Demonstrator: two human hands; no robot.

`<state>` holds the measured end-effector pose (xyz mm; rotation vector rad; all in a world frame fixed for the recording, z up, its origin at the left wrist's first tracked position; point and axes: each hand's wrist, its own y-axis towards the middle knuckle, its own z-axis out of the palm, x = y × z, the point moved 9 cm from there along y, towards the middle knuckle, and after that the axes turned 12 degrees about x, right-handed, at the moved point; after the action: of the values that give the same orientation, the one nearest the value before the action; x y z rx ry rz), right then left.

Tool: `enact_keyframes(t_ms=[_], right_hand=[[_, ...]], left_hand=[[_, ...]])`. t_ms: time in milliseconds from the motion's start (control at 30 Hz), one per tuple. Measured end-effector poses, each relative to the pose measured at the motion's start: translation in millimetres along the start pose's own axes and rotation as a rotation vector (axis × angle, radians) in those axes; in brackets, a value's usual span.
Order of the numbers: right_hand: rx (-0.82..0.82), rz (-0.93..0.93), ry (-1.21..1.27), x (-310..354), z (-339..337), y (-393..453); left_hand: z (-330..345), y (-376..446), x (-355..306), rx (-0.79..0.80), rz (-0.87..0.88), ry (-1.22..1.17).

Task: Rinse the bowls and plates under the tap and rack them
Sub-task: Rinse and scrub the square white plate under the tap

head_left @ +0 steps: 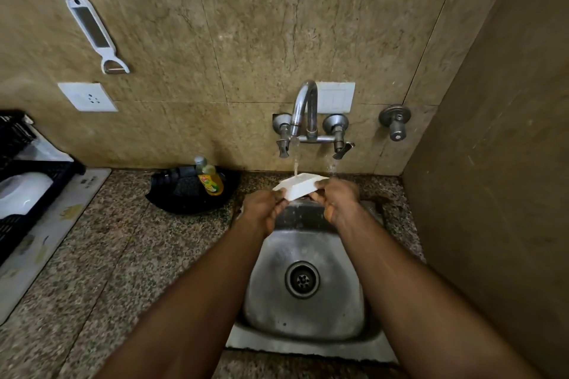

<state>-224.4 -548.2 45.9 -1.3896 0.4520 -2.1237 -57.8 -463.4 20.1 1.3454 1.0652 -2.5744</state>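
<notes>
Under the running tap, above the steel sink, a white square bowl is held tilted: the left hand grips its left edge, the right hand its right. Left on the surface, a black rack holds white dishes.

No text reads clearly; the yellow bottle left of centre bears a red label too blurred to make out

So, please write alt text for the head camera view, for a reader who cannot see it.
Both hands, left hand and right hand, hold a white square dish under the running tap above a steel sink. A dark dish rack stands far left on the granite counter.
</notes>
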Motion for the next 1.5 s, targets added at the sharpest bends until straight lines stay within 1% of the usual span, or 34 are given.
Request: enact_keyframes(t_ms=[100,200,267,333,433,533,600,667,733,767,833,867,933,1000,1033,1100,1233,1300,1367,1400,1467,1500], right_hand=[[-0.001,-0.023,-0.114,3.1,-10.9,-7.7],[0.061,-0.108,-0.316,6.6,-13.3,-19.6],[0.141,-0.215,-0.516,10.6,-9.6,-30.3],[0.236,-0.384,-0.823,16.3,0.6,-43.2],[0.361,-0.629,-1.276,15.7,20.7,-66.8],[0.377,-0.807,-1.680,10.9,32.2,-83.6],[0.391,-0.863,-1.843,6.1,34.8,-88.5],[0.410,-0.850,-1.912,4.5,36.4,-89.5],[0.397,-0.783,-1.878,10.0,33.5,-80.5],[0.376,-0.717,-1.827,14.5,29.9,-72.8],[0.330,-0.612,-1.603,27.9,22.8,-60.6],[0.276,-0.584,-1.459,38.9,19.1,-54.9],[0.064,-0.587,-1.191,70.1,9.2,-48.9],[-0.150,-0.600,-1.051,100.5,-0.6,-44.7],[-0.199,-0.593,-1.018,110.1,-1.2,-40.4],[-0.222,-0.578,-0.996,121.9,2.7,-25.4],[-0.309,-0.560,-1.099,132.6,6.7,-5.3],[-0.292,-0.525,-1.070,132.2,3.6,-0.1],[-0.249,-0.453,-0.880,125.3,-6.7,11.9],[-0.230,-0.385,-0.687,118.1,-15.3,18.9],[-0.112,-0.199,-0.253,90.9,-20.6,29.4],[-0.058,-0.140,-0.119,81.2,-19.6,30.8]], left_hand=[[6.1,0.0,8.2,0.043,-0.062,0.089],[11.6,-5.2,16.6,0.125,-0.128,0.164],[13.5,-6.8,22.8,0.167,-0.192,0.184],[14.3,-4.4,26.7,0.192,-0.223,0.171],[16.9,-3.4,23.3,0.200,-0.201,0.079],[17.6,-5.5,14.9,0.189,-0.158,-0.041],[15.5,-7.1,7.6,0.152,-0.103,-0.057],[13.2,-11.6,1.4,0.107,-0.046,-0.047],[11.1,-14.4,-1.0,0.081,-0.010,-0.057],[10.8,-16.0,-3.1,0.078,0.008,-0.064],[10.5,-17.2,-4.0,0.083,0.026,-0.088],[11.1,-17.7,-4.3,0.088,0.033,-0.110],[10.7,-18.6,-5.4,0.083,0.050,-0.155],[8.8,-16.5,-5.0,0.068,0.058,-0.188],[7.8,-14.9,-4.0,0.059,0.057,-0.193],[7.2,-15.1,-2.4,0.035,0.050,-0.184],[13.1,-18.0,-4.3,0.040,0.071,-0.132],[16.6,-18.4,-6.9,0.062,0.094,-0.103],[18.7,-18.8,-11.3,0.096,0.131,-0.067],[18.0,-19.0,-12.5,0.102,0.143,-0.051],[14.6,-18.9,-14.5,0.098,0.158,-0.032],[12.8,-18.5,-15.8,0.102,0.166,-0.028]])
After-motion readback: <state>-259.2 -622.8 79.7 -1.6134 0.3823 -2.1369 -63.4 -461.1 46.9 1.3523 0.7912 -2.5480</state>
